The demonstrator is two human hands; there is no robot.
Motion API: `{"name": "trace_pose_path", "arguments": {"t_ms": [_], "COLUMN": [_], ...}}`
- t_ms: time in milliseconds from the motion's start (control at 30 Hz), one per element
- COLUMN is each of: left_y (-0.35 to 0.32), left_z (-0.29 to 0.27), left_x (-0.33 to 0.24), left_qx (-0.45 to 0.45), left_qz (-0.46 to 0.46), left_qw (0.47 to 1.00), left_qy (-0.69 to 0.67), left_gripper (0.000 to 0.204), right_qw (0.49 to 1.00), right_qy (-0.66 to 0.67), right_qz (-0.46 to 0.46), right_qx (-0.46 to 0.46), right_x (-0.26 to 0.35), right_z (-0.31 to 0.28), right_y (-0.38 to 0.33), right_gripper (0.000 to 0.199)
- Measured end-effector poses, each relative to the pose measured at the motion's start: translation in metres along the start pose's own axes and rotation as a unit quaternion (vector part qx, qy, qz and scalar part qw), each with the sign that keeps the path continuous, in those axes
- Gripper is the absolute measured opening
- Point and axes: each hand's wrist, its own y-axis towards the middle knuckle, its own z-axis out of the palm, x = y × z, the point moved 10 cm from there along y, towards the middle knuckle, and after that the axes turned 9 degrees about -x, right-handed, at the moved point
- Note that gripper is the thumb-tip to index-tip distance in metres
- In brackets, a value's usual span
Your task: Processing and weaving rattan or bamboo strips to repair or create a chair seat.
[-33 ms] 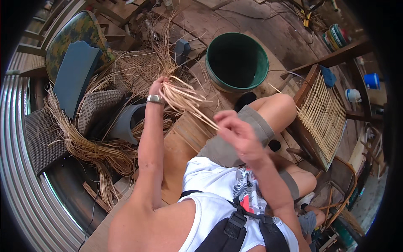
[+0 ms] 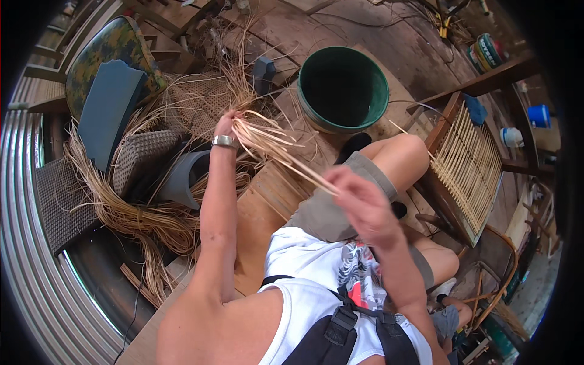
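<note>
Wooden boards (image 2: 389,42) make up the floor of a cluttered workshop, worn and brown, with a curved sheet of ribbed metal (image 2: 36,286) running along the left side. On the floor to the left lie loose heaps of cane (image 2: 146,222), pale and tangled, around woven panels (image 2: 61,194) and a cushioned chair (image 2: 115,45) with a dark foam pad (image 2: 109,109) leaning on it. Ahead stands a green bucket (image 2: 344,88), and to the right a chair frame (image 2: 471,164) strung with upright pale slats leans near the person's bent knee (image 2: 401,155).

Much is hard to read: the fisheye rim darkens the corners, the shelves at the far right are small and blurred, and the person's own shoulder and white vest cover the lower middle. What lies under the cane heaps cannot be made out.

Nearer, the left hand (image 2: 226,125), with a metal watch band (image 2: 224,142) at the wrist, is raised and closed in a fist around one end of a bundle of cane strips (image 2: 274,146); loose ends fan up past the knuckles. The strips run down and right from that fist toward the right hand (image 2: 359,198). Its fingers are curled together at the far tips of the strips, pinching them, though motion blur hides exactly which fingers meet.
</note>
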Motion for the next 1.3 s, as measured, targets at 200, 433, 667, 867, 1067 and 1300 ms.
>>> {"name": "trace_pose_path", "arguments": {"t_ms": [200,433,667,867,1067,1300], "left_y": [0.051,-0.032,-0.34,-0.388,-0.274,-0.207], "left_z": [-0.059,-0.01,0.268,0.339,0.285,0.233], "left_x": [-0.048,-0.072,-0.042,0.068,-0.061,-0.184], "left_qx": [-0.071,-0.305,0.091,0.488,0.341,0.122], "left_qz": [0.077,0.186,0.637,0.48,0.438,0.532], "left_qw": [0.993,0.576,0.554,0.474,0.472,0.438], "left_qy": [0.049,0.735,0.529,0.554,0.685,0.714], "left_gripper": [0.02,0.074,0.038,0.027,0.017,0.013], "right_qw": [0.939,0.823,0.798,0.843,0.807,0.811], "right_qy": [-0.063,-0.127,-0.395,-0.498,-0.536,-0.497], "right_qz": [-0.151,-0.206,-0.267,-0.186,-0.117,0.121], "right_qx": [-0.301,-0.515,-0.369,-0.077,-0.22,-0.285], "right_x": [0.156,0.306,0.187,0.136,0.152,0.133], "right_z": [-0.262,-0.5,-0.244,-0.072,-0.235,-0.286], "right_y": [-0.173,-0.406,-0.074,-0.011,-0.079,-0.134], "right_gripper": [0.016,0.027,0.025,0.014,0.011,0.018]}}
